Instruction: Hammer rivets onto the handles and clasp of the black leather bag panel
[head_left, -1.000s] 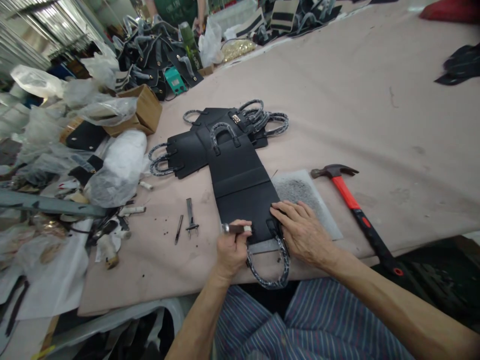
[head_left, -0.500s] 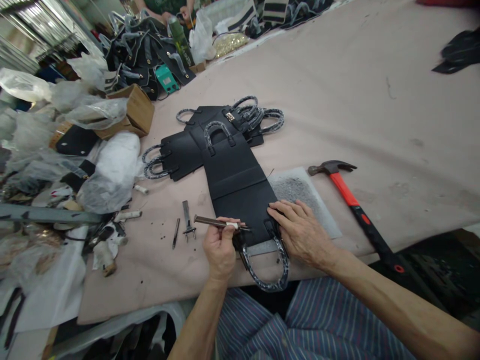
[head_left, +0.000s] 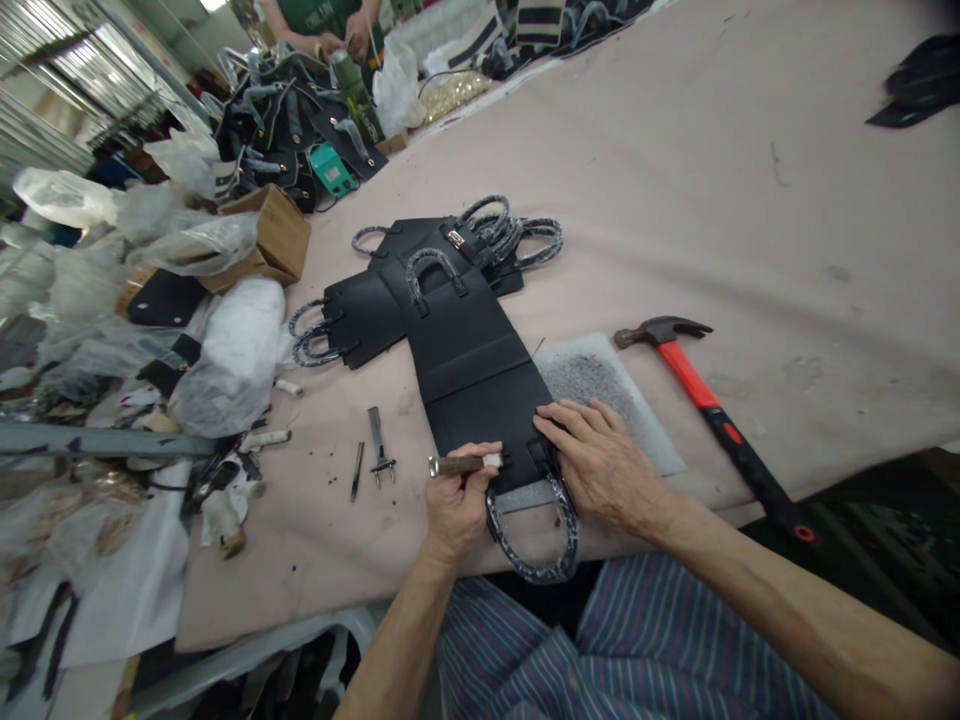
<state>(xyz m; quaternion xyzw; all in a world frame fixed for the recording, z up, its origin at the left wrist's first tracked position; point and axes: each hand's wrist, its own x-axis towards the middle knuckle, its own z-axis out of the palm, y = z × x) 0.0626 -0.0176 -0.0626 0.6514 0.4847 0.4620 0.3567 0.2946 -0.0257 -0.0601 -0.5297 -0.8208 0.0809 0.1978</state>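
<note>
My left hand (head_left: 456,515) grips a metal punch (head_left: 461,464) with a white band near its working end. The punch's tip is close to a handle tab at the near edge of a black bag panel (head_left: 487,400). My right hand (head_left: 600,465) lies on the panel's right edge, fingers stretched out and holding nothing. Between my hands a plastic-wrapped handle (head_left: 551,572) loops over the table's front edge. Under the panel is a grey-white pad (head_left: 637,430). Left of my left hand lie a two-pronged punch (head_left: 380,445) and a thin metal rod (head_left: 357,470).
A claw hammer (head_left: 701,390) with a red and black grip lies right of the pad. More black panels with wrapped handles (head_left: 367,310) are stacked behind. Plastic bags (head_left: 225,350) and a cardboard box (head_left: 281,235) crowd the left. Across the table a person's hands (head_left: 345,42) are visible.
My left hand has moved slightly right with the punch, which now looks shorter as its back end tips towards me. My right hand and the panel stay in place.
</note>
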